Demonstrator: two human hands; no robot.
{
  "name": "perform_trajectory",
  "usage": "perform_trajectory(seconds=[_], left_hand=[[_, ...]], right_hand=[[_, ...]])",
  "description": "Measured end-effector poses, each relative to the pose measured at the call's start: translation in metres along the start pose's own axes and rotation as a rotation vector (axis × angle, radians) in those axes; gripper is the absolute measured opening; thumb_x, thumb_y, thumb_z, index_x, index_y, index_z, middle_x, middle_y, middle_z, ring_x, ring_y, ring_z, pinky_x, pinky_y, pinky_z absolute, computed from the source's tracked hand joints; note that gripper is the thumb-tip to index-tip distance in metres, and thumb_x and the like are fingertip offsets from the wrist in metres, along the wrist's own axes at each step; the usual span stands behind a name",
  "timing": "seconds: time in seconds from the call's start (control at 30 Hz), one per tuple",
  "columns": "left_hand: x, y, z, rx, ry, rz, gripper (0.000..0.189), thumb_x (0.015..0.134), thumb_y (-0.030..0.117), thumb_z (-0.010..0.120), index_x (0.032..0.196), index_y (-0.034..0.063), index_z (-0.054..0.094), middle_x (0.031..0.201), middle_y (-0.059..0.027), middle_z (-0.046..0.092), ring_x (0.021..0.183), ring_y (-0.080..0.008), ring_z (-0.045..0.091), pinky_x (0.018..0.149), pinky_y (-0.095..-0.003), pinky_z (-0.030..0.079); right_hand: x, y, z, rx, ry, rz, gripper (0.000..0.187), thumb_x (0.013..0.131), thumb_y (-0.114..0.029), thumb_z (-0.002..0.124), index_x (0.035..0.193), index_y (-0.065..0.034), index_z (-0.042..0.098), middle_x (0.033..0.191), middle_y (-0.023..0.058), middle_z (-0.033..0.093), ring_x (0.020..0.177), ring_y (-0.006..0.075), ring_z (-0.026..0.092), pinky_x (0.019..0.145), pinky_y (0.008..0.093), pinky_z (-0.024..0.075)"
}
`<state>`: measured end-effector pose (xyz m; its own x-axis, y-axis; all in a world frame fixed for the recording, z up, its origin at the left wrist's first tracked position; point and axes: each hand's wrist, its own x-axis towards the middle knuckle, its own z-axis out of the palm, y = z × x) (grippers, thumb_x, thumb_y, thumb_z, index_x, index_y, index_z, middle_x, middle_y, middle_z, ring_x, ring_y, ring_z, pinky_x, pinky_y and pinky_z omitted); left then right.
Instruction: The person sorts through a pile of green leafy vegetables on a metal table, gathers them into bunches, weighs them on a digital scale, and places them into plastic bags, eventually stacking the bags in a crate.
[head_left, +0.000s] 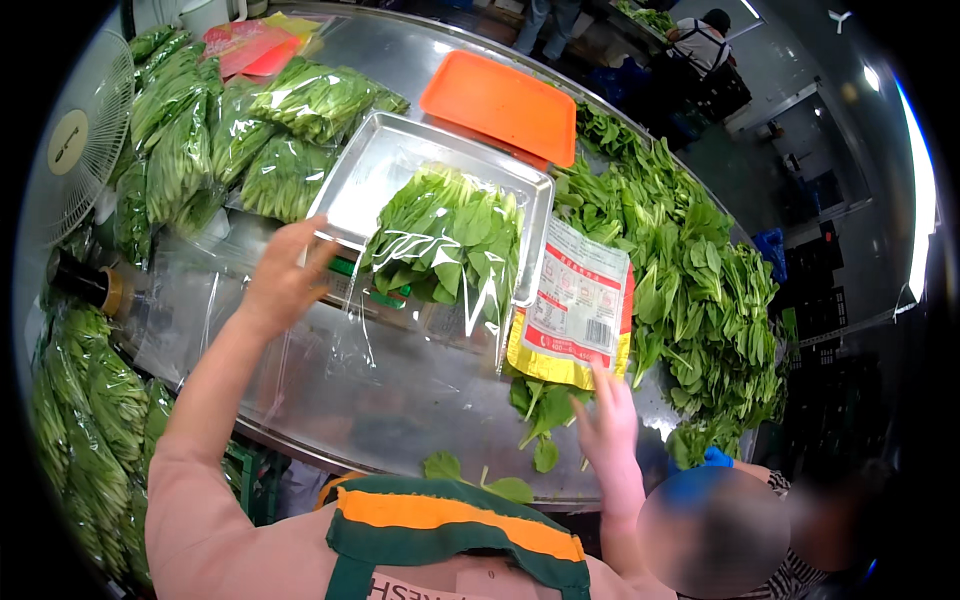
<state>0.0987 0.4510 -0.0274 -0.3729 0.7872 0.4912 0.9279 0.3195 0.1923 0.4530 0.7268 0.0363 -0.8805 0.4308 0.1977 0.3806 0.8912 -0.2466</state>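
Observation:
A clear plastic bag of leafy greens (457, 232) lies on a metal tray (367, 150), its bag end hanging over the near edge. The tray rests on what looks like a scale with a green display, partly hidden. My left hand (289, 274) is at the tray's near left corner, fingers apart and slightly blurred; whether it touches the tray or the bag is unclear. My right hand (607, 412) is at the lower edge of a printed red, white and yellow bag (574, 300), fingers spread. The frame does not settle whether it grips that bag. Loose leaves (547, 412) lie beside it.
Bagged greens (180, 150) are piled at the left, near a white fan (82, 142). An orange tray (502, 105) lies beyond the metal one. Loose greens (697, 285) cover the table's right side. A co-worker's blue-gloved hand (718, 457) is at the lower right.

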Motion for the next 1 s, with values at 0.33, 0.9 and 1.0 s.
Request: perform_trajectory(seconds=[0.33, 0.9, 1.0], left_hand=[[0.018, 0.019, 0.013, -0.888, -0.169, -0.363, 0.022, 0.091, 0.024, 0.055, 0.080, 0.0089, 0.067, 0.076, -0.0031, 0.066, 0.071, -0.0154, 0.059, 0.069, -0.0305, 0.047], [0.084, 0.090, 0.024, 0.030, -0.423, 0.066, 0.102, 0.051, 0.025, 0.085, 0.141, 0.0180, 0.036, 0.148, -0.0114, 0.031, 0.136, -0.0369, 0.028, 0.103, -0.0639, 0.026], [0.080, 0.087, 0.027, 0.009, -0.473, 0.043, 0.105, 0.055, 0.027, 0.085, 0.144, 0.0225, 0.031, 0.150, -0.0093, 0.028, 0.138, -0.0352, 0.026, 0.104, -0.0633, 0.026]], right_hand=[[0.092, -0.035, 0.069, 1.142, -0.119, 0.340, 0.026, 0.095, -0.022, 0.050, 0.082, -0.0018, 0.061, 0.073, 0.0101, 0.065, 0.067, 0.0184, 0.064, 0.060, 0.0293, 0.0512], [0.097, -0.028, 0.058, 0.810, -0.017, 0.507, 0.034, 0.084, -0.020, 0.067, 0.108, 0.0020, 0.060, 0.084, 0.0155, 0.066, 0.072, 0.0216, 0.064, 0.065, 0.0326, 0.0526], [0.095, -0.074, 0.013, 0.113, 0.330, -0.285, 0.058, 0.071, -0.018, 0.077, 0.121, -0.0007, 0.054, 0.116, 0.0179, 0.058, 0.101, 0.0291, 0.059, 0.085, 0.0399, 0.0486]])
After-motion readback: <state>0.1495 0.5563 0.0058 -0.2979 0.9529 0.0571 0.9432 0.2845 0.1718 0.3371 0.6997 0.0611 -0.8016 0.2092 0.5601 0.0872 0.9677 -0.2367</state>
